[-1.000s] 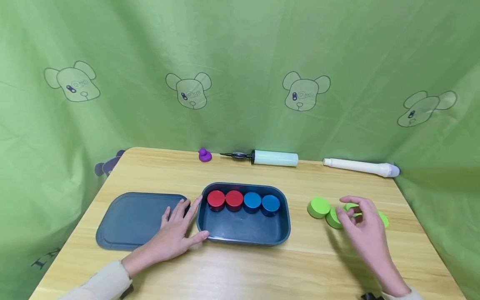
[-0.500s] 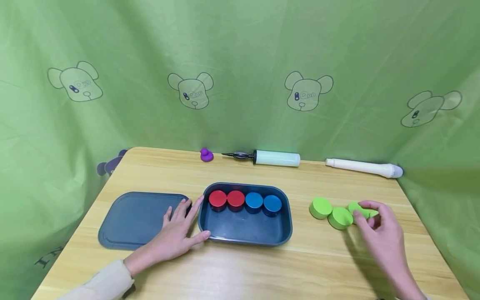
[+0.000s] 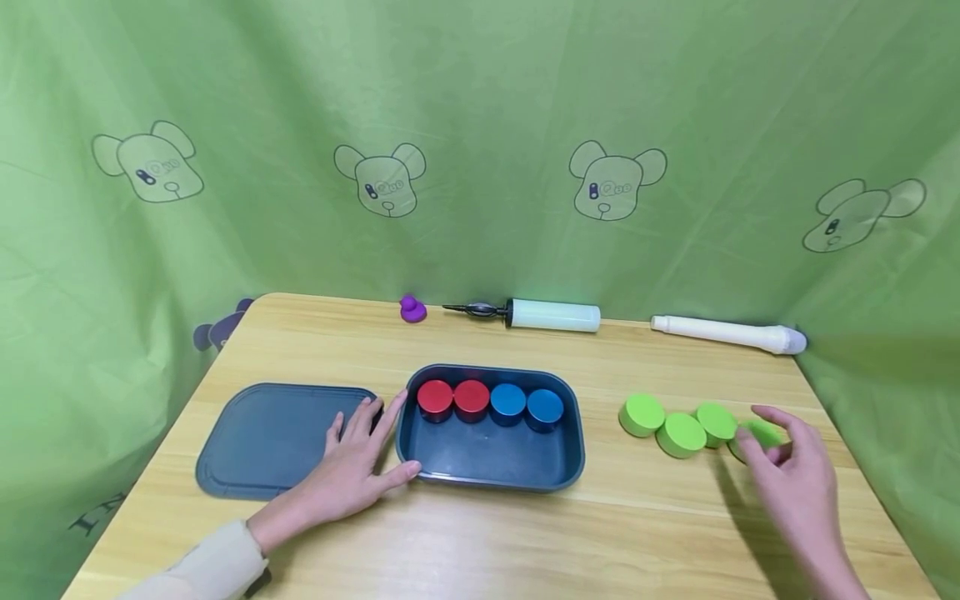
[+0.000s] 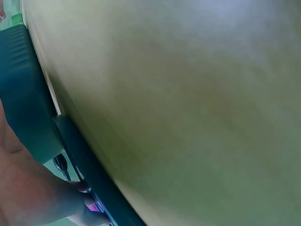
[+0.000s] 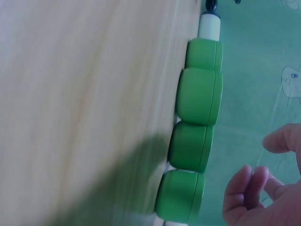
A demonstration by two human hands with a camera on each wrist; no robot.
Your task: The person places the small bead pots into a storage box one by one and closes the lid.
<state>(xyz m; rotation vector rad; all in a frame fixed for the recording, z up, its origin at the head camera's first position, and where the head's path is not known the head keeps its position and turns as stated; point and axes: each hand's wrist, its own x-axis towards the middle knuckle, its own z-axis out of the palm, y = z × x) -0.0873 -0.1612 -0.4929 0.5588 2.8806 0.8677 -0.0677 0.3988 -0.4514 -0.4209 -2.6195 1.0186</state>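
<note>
My left hand (image 3: 348,479) spreads its straight fingers between a dark blue lid (image 3: 258,442) and a dark blue box (image 3: 487,458). Its index finger and thumb touch the box's left side; other fingertips lie at the lid's right edge. Inside the box, two red round pieces (image 3: 453,400) and two blue ones (image 3: 527,408) line the back wall. My right hand (image 3: 798,479) hovers at the rightmost green round piece (image 3: 763,433), partly covering it in the head view. The right wrist view shows its thumb and fingers parted, apart from the green pieces (image 5: 178,195).
Other green pieces (image 3: 681,435) stand in a staggered row right of the box. Along the table's back edge lie a purple duck (image 3: 412,310), a hand pump (image 3: 553,316) and a white microphone-shaped object (image 3: 727,332). A green curtain (image 3: 487,108) hangs behind.
My right hand has moved rightward along the green pieces to the last one, uncovering those on its left. The left hand, box and lid stay in place.
</note>
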